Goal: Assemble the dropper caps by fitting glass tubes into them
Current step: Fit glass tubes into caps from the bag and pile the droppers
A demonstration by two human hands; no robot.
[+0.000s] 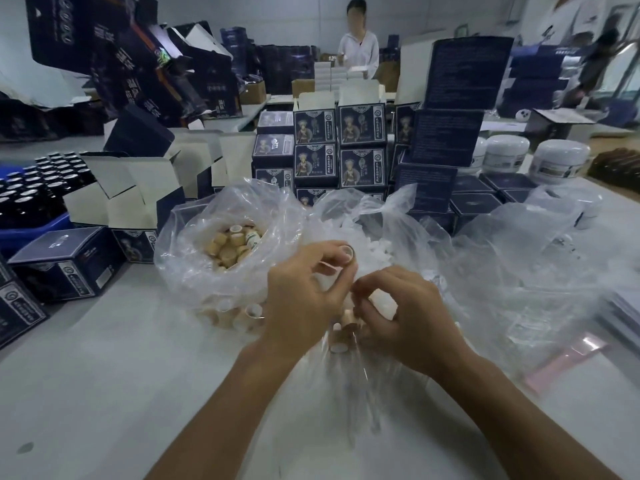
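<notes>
My left hand (301,299) pinches a small tan dropper cap (346,253) between its fingertips, open end facing me. My right hand (405,313) is curled just right of it, gripping a white rubber bulb piece (381,301). Below and between the hands lie a couple of tan caps (341,336) and a blurred glass tube (363,368) on clear plastic. A clear bag (180,268) at the left holds several tan caps (230,249). Behind the hands a second clear bag (398,220) holds white pieces (363,244).
Dark blue product boxes (360,147) are stacked behind the bags, and open cartons (138,192) stand at the left beside a blue crate of dark bottles (34,188). White jars (557,161) sit at the right. A person in white (358,46) stands at the back.
</notes>
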